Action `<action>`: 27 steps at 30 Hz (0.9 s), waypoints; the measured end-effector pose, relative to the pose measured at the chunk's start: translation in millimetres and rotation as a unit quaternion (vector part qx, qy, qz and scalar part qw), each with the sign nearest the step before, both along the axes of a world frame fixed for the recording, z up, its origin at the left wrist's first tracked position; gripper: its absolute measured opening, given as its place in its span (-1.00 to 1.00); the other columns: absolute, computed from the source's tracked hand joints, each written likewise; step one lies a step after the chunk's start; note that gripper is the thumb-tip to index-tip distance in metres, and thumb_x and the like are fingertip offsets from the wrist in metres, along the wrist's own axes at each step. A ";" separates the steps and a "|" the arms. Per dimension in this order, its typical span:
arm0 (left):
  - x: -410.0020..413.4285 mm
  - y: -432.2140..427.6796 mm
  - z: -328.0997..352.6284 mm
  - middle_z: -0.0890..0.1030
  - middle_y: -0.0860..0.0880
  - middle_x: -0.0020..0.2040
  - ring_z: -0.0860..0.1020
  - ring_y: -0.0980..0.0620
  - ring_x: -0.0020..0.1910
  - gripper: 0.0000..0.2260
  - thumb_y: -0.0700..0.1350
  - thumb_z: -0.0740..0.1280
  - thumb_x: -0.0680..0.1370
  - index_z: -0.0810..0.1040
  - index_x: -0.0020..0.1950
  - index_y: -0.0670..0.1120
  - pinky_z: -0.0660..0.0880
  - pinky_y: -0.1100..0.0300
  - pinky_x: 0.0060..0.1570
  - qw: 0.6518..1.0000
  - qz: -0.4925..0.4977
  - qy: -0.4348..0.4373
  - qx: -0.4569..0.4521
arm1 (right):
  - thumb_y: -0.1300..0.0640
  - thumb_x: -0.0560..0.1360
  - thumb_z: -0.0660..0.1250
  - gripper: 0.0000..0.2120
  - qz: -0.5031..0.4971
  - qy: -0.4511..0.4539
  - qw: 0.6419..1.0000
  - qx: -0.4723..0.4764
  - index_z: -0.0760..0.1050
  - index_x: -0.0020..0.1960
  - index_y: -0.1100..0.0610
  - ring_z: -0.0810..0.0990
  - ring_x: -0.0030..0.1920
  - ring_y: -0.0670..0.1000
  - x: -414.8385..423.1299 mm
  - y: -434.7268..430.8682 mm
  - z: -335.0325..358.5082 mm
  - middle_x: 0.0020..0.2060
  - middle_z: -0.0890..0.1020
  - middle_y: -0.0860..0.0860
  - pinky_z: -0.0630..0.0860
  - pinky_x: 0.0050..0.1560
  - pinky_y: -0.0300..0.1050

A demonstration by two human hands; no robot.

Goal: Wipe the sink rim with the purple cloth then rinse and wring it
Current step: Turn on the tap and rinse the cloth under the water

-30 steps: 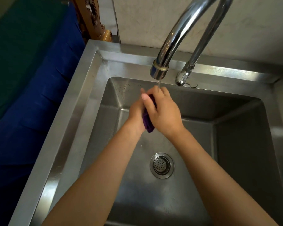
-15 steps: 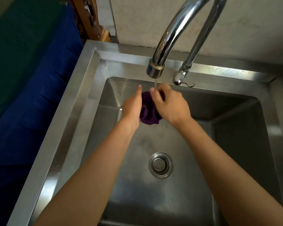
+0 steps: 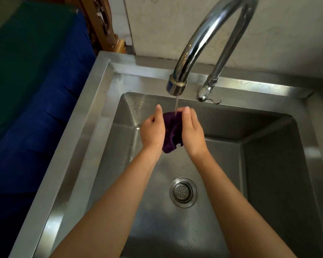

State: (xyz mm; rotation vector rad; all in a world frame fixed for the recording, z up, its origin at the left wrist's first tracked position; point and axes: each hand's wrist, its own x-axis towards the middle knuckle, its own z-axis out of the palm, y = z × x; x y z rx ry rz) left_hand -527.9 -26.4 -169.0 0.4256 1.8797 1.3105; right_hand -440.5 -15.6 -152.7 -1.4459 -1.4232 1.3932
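The purple cloth [image 3: 172, 131] hangs bunched between my two palms, over the back of the steel sink basin. My left hand [image 3: 153, 130] presses its left side and my right hand [image 3: 192, 131] presses its right side. A thin stream of water [image 3: 176, 105] runs from the chrome tap spout [image 3: 176, 86] onto the top of the cloth. The cloth's lower end droops below my wrists. The sink rim [image 3: 86, 116] frames the basin on the left and at the back.
The round drain strainer [image 3: 183, 192] sits in the basin floor below my forearms. The tap's lever [image 3: 208, 96] stands on the back rim. A blue and green covered surface [image 3: 32, 86] lies left of the sink, with carved wood [image 3: 103, 25] behind it.
My hands went from clasped tight around the cloth to spread apart, so more of the cloth shows between them. The cloth stays under the running water.
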 end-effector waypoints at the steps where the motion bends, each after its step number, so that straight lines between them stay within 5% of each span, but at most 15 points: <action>1: -1.9 1.1 -1.6 0.48 -0.02 -0.44 0.52 -0.04 -0.34 -0.52 0.20 0.19 0.53 0.37 -0.50 -0.04 0.51 0.04 -0.21 1.000 0.001 -0.012 -0.007 | -0.06 0.61 0.02 -0.70 0.002 0.025 0.999 -0.024 0.45 0.09 0.07 0.51 -0.18 -0.13 0.5 -3.9 0.5 -0.19 0.54 -0.13 0.43 -0.19 -0.28; 5: -5.2 0.1 -4.2 0.59 -0.10 -0.24 0.61 -0.12 -0.15 -0.54 0.23 0.27 0.47 0.56 -0.24 -0.19 0.57 -0.04 -0.02 0.999 -0.023 -0.044 -0.009 | -0.05 0.57 0.17 -0.72 0.006 0.092 0.990 -0.111 0.37 0.27 -0.13 0.57 -0.09 -0.07 11.8 -7.2 2.3 -0.03 0.56 -0.12 0.47 -0.29 -0.21; 8: -5.8 -3.4 1.1 0.63 -0.10 -0.17 0.60 -0.02 -0.17 -0.59 0.18 0.28 0.50 0.60 -0.04 -0.18 0.58 0.15 -0.12 0.995 -0.041 -0.085 0.009 | 0.01 0.54 0.26 -0.57 0.035 0.114 0.983 -0.141 0.26 0.37 -0.15 0.60 -0.02 -0.09 22.3 -1.8 3.9 0.07 0.55 -0.06 0.55 -0.29 -0.29; 11: -7.4 -4.7 2.7 0.68 -0.07 -0.11 0.64 0.01 -0.14 -0.63 0.21 0.26 0.50 0.61 -0.04 -0.08 0.59 0.23 -0.19 0.990 -0.056 -0.126 -0.001 | 0.05 0.52 0.31 -0.55 0.095 0.096 0.980 -0.145 0.29 0.37 -0.08 0.62 -0.10 -0.13 29.3 3.9 5.8 0.03 0.56 -0.09 0.55 -0.34 -0.33; 15: -11.8 -7.9 0.7 0.69 -0.09 -0.04 0.66 -0.07 -0.04 -0.60 0.28 0.33 0.41 0.61 -0.06 -0.04 0.59 0.04 0.01 0.984 -0.068 -0.167 0.002 | 0.25 0.48 0.36 -0.60 0.113 0.077 0.985 -0.108 0.41 0.29 0.09 0.64 -0.14 -0.01 40.4 13.7 2.7 -0.04 0.59 -0.02 0.64 -0.24 -0.11; 19: -20.1 -12.0 -3.4 0.68 -0.12 -0.01 0.65 -0.09 -0.01 -0.54 0.14 0.50 0.31 0.59 0.06 -0.11 0.58 0.01 0.03 0.976 -0.102 -0.187 0.055 | 0.32 0.45 0.36 -0.68 0.072 0.142 0.981 -0.107 0.51 0.20 0.17 0.66 -0.26 -0.10 46.7 22.4 -1.6 -0.14 0.64 0.04 0.55 -0.36 -0.26; 23: -22.1 -15.8 -4.9 0.63 -0.06 -0.04 0.62 -0.01 -0.09 -0.80 -0.16 0.41 0.45 0.51 0.05 -0.08 0.59 0.14 -0.11 0.965 -0.145 -0.205 0.079 | 0.25 0.57 0.20 -0.75 0.048 0.157 0.978 -0.132 0.47 0.21 0.09 0.63 -0.07 0.01 40.7 22.8 -10.5 -0.05 0.62 0.04 0.64 -0.08 -0.01; 27: -19.4 -18.5 -10.8 0.61 -0.04 0.01 0.59 0.00 -0.06 -0.79 -0.12 0.33 0.51 0.46 0.14 -0.05 0.53 0.01 -0.03 0.955 -0.134 -0.252 0.080 | 0.24 0.60 0.06 -0.74 0.008 0.149 0.977 -0.153 0.43 0.18 0.02 0.57 0.03 0.10 22.1 15.2 -14.0 -0.01 0.58 0.03 0.56 0.05 0.14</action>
